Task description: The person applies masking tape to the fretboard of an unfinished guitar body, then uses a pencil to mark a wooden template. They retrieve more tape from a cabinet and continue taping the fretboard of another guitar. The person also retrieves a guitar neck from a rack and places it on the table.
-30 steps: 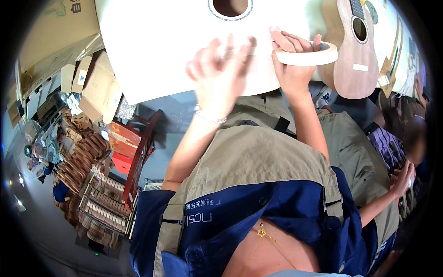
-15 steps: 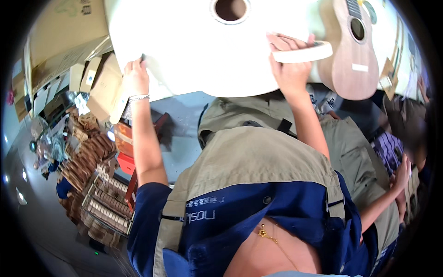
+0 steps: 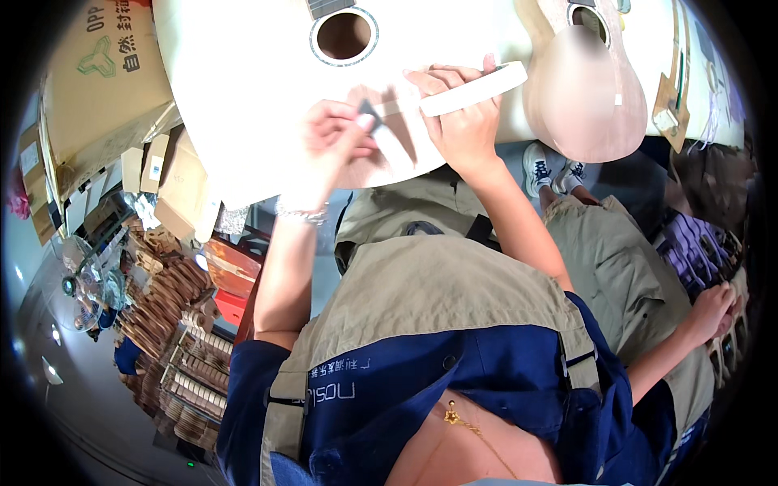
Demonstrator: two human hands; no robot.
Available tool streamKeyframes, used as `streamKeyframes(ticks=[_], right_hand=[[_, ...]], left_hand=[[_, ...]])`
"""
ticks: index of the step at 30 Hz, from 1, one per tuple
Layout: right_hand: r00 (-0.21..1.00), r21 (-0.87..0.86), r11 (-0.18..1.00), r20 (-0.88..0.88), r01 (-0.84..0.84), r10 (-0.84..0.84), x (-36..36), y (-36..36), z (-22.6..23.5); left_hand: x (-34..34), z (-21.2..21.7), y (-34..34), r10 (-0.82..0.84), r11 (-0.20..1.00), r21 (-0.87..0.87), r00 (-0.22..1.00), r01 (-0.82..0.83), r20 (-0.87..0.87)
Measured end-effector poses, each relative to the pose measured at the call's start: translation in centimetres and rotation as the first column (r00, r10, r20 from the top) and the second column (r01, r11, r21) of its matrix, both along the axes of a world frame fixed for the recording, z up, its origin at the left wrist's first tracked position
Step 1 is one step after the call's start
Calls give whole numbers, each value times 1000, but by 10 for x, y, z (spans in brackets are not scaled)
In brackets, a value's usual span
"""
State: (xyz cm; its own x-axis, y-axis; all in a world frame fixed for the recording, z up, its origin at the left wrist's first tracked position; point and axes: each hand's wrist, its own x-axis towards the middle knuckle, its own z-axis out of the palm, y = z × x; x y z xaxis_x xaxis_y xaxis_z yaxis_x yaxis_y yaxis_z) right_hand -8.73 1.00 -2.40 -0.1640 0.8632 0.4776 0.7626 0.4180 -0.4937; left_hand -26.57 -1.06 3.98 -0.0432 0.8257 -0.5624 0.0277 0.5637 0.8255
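A pale guitar body point(image 3: 397, 61) with a round, ringed sound hole point(image 3: 346, 38) lies before me, washed out by bright light. Over its lower part, my left hand point(image 3: 332, 142) pinches a small dark grey pointed flat piece point(image 3: 368, 115). My right hand point(image 3: 463, 125), to its right, grips a roll of white tape point(image 3: 478, 89), its fingers partly through the ring. Between the roll and the left fingers runs a short pale strip point(image 3: 395, 106), seemingly tape. Whether the left fingers hold its end I cannot tell.
A smaller brown guitar point(image 3: 579, 117) lies at the right, partly blurred. Cardboard boxes point(image 3: 105, 89) stand on the left, above a fan point(image 3: 77, 279) and stacked wooden parts point(image 3: 162, 283). A co-worker's hand point(image 3: 713, 312) is at the lower right, next to a purple item point(image 3: 689, 243).
My left hand has come from the far left edge to the right, close to the tape roll. The pale strip now shows between them. The whole view has shifted slightly.
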Motion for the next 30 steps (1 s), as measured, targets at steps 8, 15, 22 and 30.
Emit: streamKeyframes(ticks=[8,15,22,30], right_hand=[[1000,4,1000,0,22,-22,-3,0,-2],[721,-388,904,-678,-181,-147,-13,-16,7],[945,67,961,-175,-268,275,82,17,59],[841,-212,858,405,468,-358,385,215,12]], left_hand=[[16,-11,19,-232,967,-133,967,217,-104],[21,-18,21,-283,959,-72,910,274,-304],[3,-21,22,-267,958,-147,951,244,-157],[-186,-64,142,1,995,-72,759,-63,-651]])
